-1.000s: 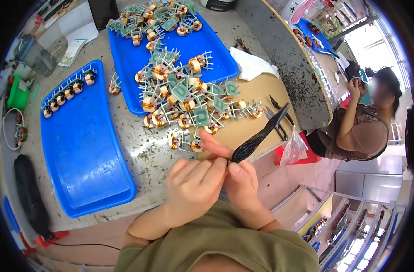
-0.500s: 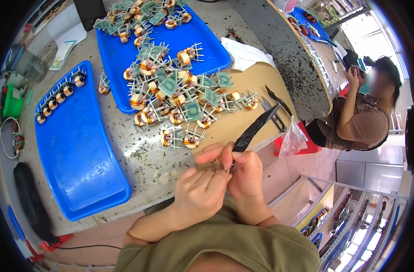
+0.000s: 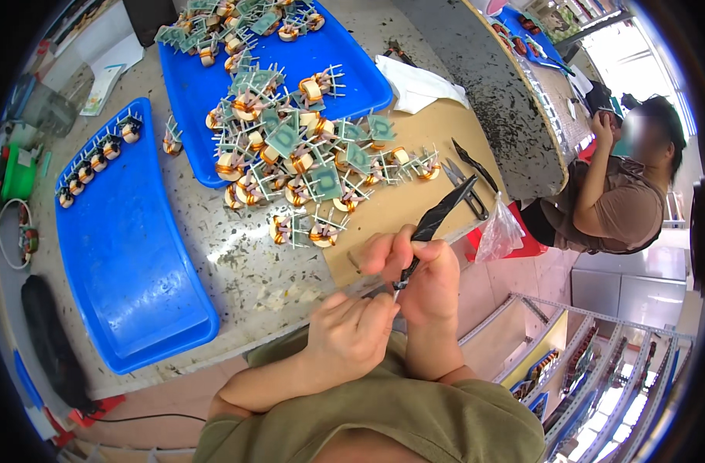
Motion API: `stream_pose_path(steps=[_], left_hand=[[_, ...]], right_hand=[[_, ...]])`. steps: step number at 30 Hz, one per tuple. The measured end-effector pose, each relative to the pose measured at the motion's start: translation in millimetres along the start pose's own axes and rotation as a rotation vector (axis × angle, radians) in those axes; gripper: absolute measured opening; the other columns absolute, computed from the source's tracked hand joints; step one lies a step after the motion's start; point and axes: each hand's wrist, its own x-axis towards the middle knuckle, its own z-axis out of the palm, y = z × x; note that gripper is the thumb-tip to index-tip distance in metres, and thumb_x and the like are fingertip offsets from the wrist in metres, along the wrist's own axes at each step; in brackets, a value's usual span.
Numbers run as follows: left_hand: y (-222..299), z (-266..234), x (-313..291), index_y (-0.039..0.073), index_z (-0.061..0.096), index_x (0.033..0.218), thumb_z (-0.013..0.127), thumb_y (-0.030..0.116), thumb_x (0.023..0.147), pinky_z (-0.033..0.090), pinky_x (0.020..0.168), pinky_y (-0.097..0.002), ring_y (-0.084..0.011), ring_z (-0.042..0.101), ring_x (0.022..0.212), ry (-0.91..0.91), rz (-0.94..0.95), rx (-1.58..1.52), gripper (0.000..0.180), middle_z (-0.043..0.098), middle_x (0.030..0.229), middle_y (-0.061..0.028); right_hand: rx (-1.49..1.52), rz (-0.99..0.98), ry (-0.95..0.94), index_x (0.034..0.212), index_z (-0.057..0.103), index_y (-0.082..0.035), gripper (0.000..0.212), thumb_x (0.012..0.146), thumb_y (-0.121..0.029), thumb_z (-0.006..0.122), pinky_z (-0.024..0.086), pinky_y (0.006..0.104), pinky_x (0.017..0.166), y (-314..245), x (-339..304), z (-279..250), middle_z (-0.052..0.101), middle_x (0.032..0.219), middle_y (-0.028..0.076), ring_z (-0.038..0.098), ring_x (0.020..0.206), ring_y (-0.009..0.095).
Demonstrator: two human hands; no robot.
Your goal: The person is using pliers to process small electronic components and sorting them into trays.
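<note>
My right hand is closed around a slim, dark tool wrapped in shiny black, its wide end slanting up and away over the bench edge. At its lower end, a small pale pin-like piece shows between my two hands. My left hand is pinched at that piece; its fingers hide what they hold. Beyond my hands lies a heap of small ring coils with copper winding on green circuit boards, spilling off a large blue tray onto brown cardboard.
A second blue tray at left carries a row of coils along its far end. Scissors, a pointed black tool and a white cloth lie on the right. A co-worker sits beyond, near a clear plastic bag.
My hands have drawn slightly apart, the right one moving up and to the right with the black-wrapped tool. More of the tool's lower end and the pale piece now show.
</note>
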Motion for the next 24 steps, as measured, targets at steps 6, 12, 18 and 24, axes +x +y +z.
stream_pose_path(steps=[6, 12, 18, 24], left_hand=[[5.0, -10.6, 0.4, -0.001, 0.053, 0.083, 0.06, 0.004, 0.067, 0.036, 0.053, -0.0315, -0.0211, 0.05, 0.057, -0.084, -0.047, -0.05, 0.018, 0.052, 0.063, -0.0058], [-30.7, -68.3, 15.0, -0.001, 0.052, 0.097, 0.054, -0.002, 0.069, 0.038, 0.072, -0.0346, -0.0296, 0.047, 0.081, 0.106, -0.312, 0.298, 0.028, 0.051, 0.096, -0.0134], [-48.1, -62.0, 11.6, -0.001, 0.047, 0.106, 0.056, -0.006, 0.066, 0.039, 0.074, -0.0345, -0.0298, 0.043, 0.088, -0.054, -0.364, 0.374, 0.041, 0.047, 0.102, -0.0125], [-48.6, -65.4, 4.4, -0.002, 0.051, 0.093, 0.066, 0.001, 0.064, 0.043, 0.065, -0.0293, -0.024, 0.051, 0.077, 0.027, -0.403, 0.282, 0.033, 0.047, 0.089, -0.0109]], right_hand=[[0.311, 0.061, -0.179, 0.078, 0.044, -0.006, 0.019, 0.084, -0.02, 0.032, 0.025, 0.0206, 0.032, -8.6, -0.9, 1.3, 0.034, 0.051, -0.001, 0.027, 0.035, 0.008], [0.164, -0.076, -0.05, 0.123, 0.033, -0.003, 0.048, 0.084, -0.03, 0.035, 0.022, 0.0208, 0.031, -14.9, 11.9, -1.0, 0.029, 0.053, 0.001, 0.024, 0.036, 0.007], [-0.212, -0.138, -0.052, 0.121, 0.033, 0.004, 0.05, 0.088, -0.033, 0.038, 0.028, 0.0198, 0.035, 6.2, 6.5, 1.3, 0.046, 0.064, 0.004, 0.036, 0.039, 0.008], [-0.474, -0.373, -0.048, 0.117, 0.038, 0.005, 0.035, 0.087, -0.011, 0.041, 0.033, 0.0178, 0.038, 8.6, 10.5, -3.8, 0.056, 0.073, 0.011, 0.044, 0.043, 0.007]])
